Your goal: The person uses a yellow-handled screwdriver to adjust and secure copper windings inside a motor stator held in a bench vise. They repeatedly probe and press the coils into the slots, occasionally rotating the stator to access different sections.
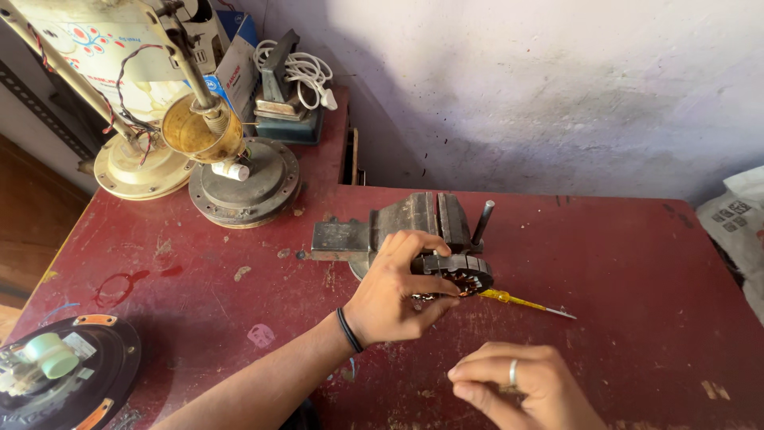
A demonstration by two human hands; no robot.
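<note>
My left hand (pixel 395 291) grips a round dark motor stator (pixel 461 275) with copper windings, held at the front of a grey bench vise (pixel 414 219) on the red table. Near the table's front edge, my right hand (pixel 521 382), which wears a ring, has its fingers curled together; whether anything thin is pinched in them is unclear. A yellow-handled screwdriver (pixel 529 303) lies on the table just right of the stator, between the two hands.
Two fan motor housings (pixel 243 187) with rods stand at the back left of the red table (pixel 637 263), beside an old iron with a white cord (pixel 290 87) and boxes. A black round motor cover (pixel 68 374) sits at the front left. The wall is behind.
</note>
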